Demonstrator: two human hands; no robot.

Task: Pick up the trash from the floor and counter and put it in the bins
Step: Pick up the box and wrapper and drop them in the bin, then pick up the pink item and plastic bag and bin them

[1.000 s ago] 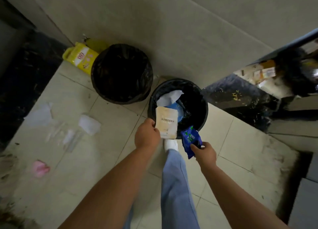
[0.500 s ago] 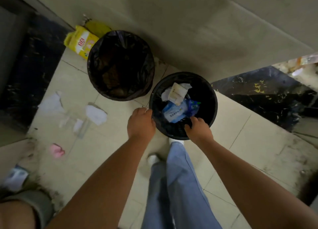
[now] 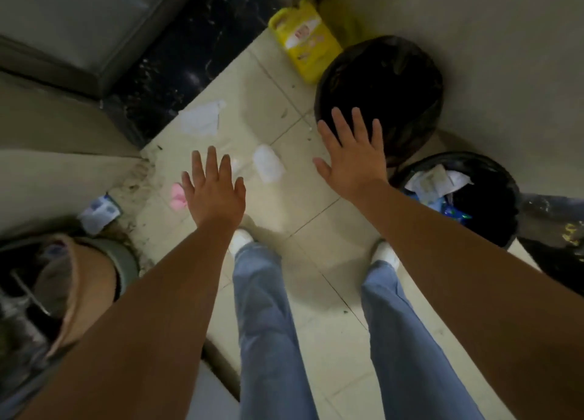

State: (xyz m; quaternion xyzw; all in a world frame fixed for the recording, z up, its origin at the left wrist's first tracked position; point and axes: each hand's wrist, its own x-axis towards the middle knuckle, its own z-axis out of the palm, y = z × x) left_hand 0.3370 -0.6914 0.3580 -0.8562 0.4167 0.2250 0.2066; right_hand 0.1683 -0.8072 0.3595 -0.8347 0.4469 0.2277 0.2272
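Reaching out empty between drops, the left hand (image 3: 215, 195) and right hand (image 3: 350, 157) are hovering with fingers spread over floor litter: pink scrap (image 3: 177, 197), white tissue (image 3: 268, 167), farther torn paper (image 3: 202, 121), beside the small bin (image 3: 493, 204); next is probably stooping to pinch one.

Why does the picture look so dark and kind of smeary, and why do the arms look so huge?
Head view: the light is dim, so the big bin is just a black blob inside. The white paper and pink scrap on the floor look soft and smeary, so detail is lost. The wide lens stretches the forearms near the bottom edge, while the left hand and right hand look normal-sized.
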